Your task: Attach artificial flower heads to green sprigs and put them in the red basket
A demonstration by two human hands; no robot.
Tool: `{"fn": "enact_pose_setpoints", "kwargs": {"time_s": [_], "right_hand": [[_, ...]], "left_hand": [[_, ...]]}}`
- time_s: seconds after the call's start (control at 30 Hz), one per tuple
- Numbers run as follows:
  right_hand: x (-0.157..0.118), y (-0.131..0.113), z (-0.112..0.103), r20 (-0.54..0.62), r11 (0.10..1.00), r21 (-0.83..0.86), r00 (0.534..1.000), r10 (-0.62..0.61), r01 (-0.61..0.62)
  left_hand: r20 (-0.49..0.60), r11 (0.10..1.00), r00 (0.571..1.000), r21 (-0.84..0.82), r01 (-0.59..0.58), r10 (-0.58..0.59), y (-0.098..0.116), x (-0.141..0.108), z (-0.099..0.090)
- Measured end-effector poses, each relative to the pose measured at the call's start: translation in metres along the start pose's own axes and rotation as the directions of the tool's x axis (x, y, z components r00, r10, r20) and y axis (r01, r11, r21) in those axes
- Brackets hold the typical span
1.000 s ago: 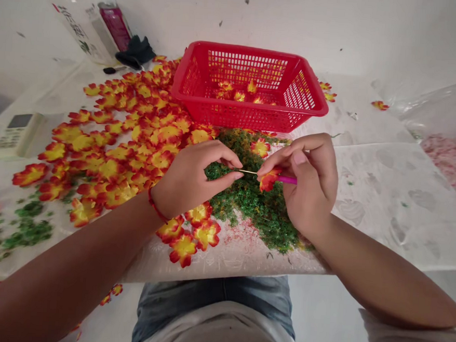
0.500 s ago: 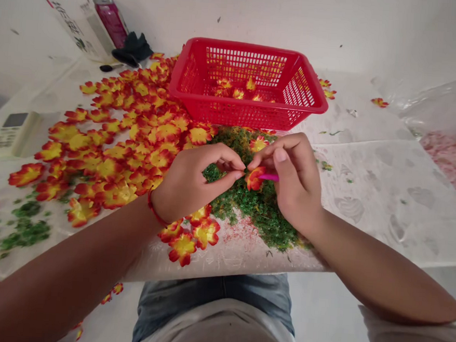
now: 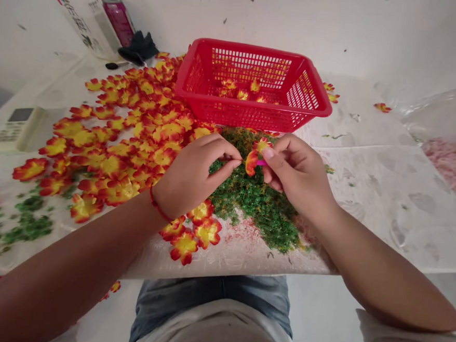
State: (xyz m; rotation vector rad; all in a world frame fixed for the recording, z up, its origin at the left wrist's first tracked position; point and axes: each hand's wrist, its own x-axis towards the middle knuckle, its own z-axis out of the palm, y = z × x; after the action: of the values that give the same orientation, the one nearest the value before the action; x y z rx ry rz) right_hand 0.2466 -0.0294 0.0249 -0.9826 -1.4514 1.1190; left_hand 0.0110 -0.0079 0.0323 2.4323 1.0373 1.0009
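Observation:
My right hand is closed around a thin pink stick, mostly hidden by the fingers. At the stick's left end sits a red and yellow artificial flower, its petals tipped sideways. My left hand pinches thumb and forefinger together just left of this flower; whatever lies between the fingertips is too small to make out. Beneath both hands spreads a heap of small green plastic pieces. Another flower shows behind the right thumb.
Behind the hands stands a red plastic basket with several flowers inside. A large pile of flower pieces covers the table's left side. Farther out are a calculator-like device, a clear bottle, a purple can and pink petals.
My right hand has turned, its thumb now lying over the stick, and the flower has tilted and risen slightly. My left fingertips stay pinched beside it. The whole view has shifted slightly.

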Motion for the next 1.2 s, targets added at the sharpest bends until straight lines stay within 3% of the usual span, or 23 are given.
{"fn": "enact_pose_setpoints", "kwargs": {"time_s": [0.13, 0.47, 1.2], "right_hand": [[0.0, 0.006, -0.001, 0.009, 0.998, 0.066, 1.0, -0.026, 0.025], [-0.003, 0.014, 0.005, -0.012, 0.991, -0.002, 0.991, -0.132, 0.132], [-0.004, 0.01, 0.011, -0.015, 0.99, 0.04, 0.991, -0.133, 0.133]], "left_hand": [[-0.033, 1.0, 0.999, -0.009, 0.022, -0.022, 0.002, -0.001, 0.001], [-0.113, 0.996, 0.993, -0.079, 0.035, -0.044, 0.001, -0.004, 0.008], [-0.1, 0.994, 0.995, -0.109, 0.012, -0.023, 0.002, -0.005, 0.01]]}}
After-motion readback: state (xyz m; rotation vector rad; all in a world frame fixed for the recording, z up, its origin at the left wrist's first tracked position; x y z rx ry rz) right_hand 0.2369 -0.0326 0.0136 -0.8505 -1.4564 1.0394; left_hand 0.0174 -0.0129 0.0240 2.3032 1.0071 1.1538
